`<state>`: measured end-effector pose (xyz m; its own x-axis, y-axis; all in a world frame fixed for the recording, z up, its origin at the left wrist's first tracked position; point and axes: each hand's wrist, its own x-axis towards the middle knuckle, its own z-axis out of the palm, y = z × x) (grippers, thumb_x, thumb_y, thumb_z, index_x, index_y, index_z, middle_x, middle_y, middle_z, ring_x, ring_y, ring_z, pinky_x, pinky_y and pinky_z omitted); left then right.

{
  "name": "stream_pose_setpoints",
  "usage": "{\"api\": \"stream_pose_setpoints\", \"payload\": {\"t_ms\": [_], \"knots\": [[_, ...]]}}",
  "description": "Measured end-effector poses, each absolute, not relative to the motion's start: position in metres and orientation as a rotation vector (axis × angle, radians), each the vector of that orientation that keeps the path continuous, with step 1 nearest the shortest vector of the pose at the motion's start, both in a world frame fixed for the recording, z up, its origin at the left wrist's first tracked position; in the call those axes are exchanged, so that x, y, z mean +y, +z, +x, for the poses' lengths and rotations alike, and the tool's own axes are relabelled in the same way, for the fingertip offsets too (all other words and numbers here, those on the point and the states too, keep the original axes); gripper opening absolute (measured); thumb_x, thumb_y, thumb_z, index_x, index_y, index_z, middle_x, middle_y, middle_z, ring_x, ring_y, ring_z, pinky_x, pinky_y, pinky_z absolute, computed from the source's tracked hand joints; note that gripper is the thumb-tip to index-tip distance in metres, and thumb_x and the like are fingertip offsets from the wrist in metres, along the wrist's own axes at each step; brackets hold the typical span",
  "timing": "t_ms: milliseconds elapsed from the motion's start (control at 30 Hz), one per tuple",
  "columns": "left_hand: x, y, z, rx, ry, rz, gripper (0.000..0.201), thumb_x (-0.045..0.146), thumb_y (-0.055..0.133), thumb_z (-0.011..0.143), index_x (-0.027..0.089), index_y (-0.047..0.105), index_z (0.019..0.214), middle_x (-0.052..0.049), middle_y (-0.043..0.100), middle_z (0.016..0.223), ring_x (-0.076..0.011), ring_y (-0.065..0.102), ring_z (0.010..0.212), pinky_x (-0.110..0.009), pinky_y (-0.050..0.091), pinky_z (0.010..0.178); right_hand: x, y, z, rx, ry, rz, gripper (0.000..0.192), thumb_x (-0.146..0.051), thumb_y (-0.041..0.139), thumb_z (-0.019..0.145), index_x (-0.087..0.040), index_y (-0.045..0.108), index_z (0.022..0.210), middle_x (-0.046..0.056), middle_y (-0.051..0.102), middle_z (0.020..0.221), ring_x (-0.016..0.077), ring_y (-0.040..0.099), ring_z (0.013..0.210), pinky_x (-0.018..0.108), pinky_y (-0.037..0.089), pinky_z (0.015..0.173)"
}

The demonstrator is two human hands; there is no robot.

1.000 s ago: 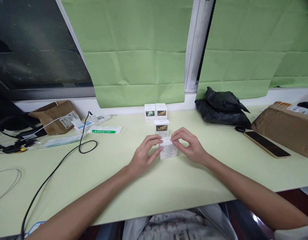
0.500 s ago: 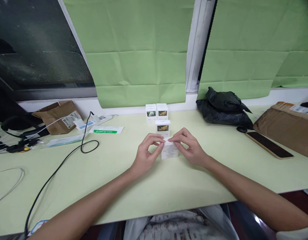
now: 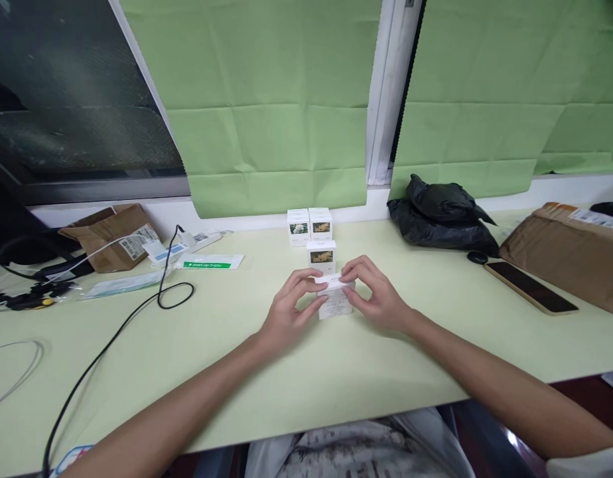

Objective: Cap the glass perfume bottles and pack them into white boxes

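Observation:
A small white box [image 3: 335, 300] with printed text stands on the pale green table [image 3: 247, 372] in front of me. My left hand [image 3: 287, 311] grips its left side, thumb and fingers pinching near the top flap. On the box's right side and top edge my right hand [image 3: 374, 294] holds it. Directly behind stands another white box [image 3: 321, 256] with a flower picture. Two more such boxes [image 3: 309, 226] stand side by side near the wall.
A black cable [image 3: 127, 325] loops across the left of the table. Behind it lie a brown parcel [image 3: 110, 236] and flat sachets [image 3: 207, 263]. At the right are a black bag [image 3: 443, 216], a phone [image 3: 531, 286] and a cardboard parcel [image 3: 570, 255].
Both hands stay on the box, fingers shifting slightly at its top flap. The view has wobbled a little.

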<state>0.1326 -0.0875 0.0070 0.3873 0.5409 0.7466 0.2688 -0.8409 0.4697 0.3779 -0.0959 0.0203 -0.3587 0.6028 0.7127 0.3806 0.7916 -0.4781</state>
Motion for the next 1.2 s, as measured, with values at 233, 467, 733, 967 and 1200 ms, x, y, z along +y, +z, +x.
{"api": "stream_pose_setpoints", "payload": {"t_ms": [233, 467, 733, 967, 1200], "knots": [[-0.094, 0.009, 0.13, 0.687, 1.361, 2.41, 0.032, 0.016, 0.058, 0.103, 0.028, 0.064, 0.133, -0.013, 0.059, 0.135, -0.0248, 0.063, 0.122, -0.041, 0.06, 0.091, -0.094, 0.013, 0.374, -1.9, 0.306, -0.91, 0.026, -0.026, 0.059, 0.103, -0.027, 0.055, 0.129, 0.007, 0.06, 0.108, 0.0246, 0.061, 0.1, 0.045, 0.055, 0.09], [-0.089, 0.007, 0.13, 0.739, 1.306, 2.407, 0.045, 0.014, 0.052, 0.105, 0.032, 0.054, 0.146, -0.012, 0.054, 0.142, -0.0259, 0.055, 0.134, -0.046, 0.056, 0.103, -0.1, 0.017, 0.372, -2.05, 0.543, -0.802, 0.051, -0.039, 0.068, 0.099, -0.031, 0.048, 0.146, 0.01, 0.057, 0.132, 0.0272, 0.06, 0.123, 0.05, 0.051, 0.111], [-0.083, 0.004, 0.127, 0.95, 1.129, 2.119, 0.062, 0.034, 0.068, 0.099, 0.033, 0.037, 0.152, -0.009, 0.052, 0.151, -0.0263, 0.058, 0.133, -0.045, 0.051, 0.11, -0.101, 0.013, 0.367, -2.008, 0.641, -0.832, 0.056, -0.029, 0.067, 0.098, -0.032, 0.041, 0.148, 0.009, 0.057, 0.145, 0.0285, 0.06, 0.131, 0.049, 0.05, 0.111], [-0.082, 0.0, 0.122, 0.894, 1.059, 2.124, 0.053, 0.034, 0.068, 0.099, 0.032, 0.042, 0.145, -0.009, 0.057, 0.145, -0.0233, 0.065, 0.118, -0.041, 0.055, 0.103, -0.098, 0.014, 0.371, -2.0, 0.589, -0.845, 0.04, -0.026, 0.057, 0.103, -0.03, 0.05, 0.142, 0.009, 0.061, 0.133, 0.0266, 0.062, 0.12, 0.047, 0.052, 0.106], [-0.081, 0.003, 0.121, 0.862, 1.004, 2.171, 0.049, 0.033, 0.062, 0.102, 0.033, 0.046, 0.149, -0.007, 0.059, 0.145, -0.0219, 0.066, 0.114, -0.04, 0.058, 0.099, -0.092, 0.01, 0.374, -2.016, 0.546, -0.789, 0.04, -0.03, 0.054, 0.107, -0.032, 0.053, 0.147, 0.009, 0.06, 0.131, 0.0256, 0.061, 0.118, 0.045, 0.053, 0.104]]}}
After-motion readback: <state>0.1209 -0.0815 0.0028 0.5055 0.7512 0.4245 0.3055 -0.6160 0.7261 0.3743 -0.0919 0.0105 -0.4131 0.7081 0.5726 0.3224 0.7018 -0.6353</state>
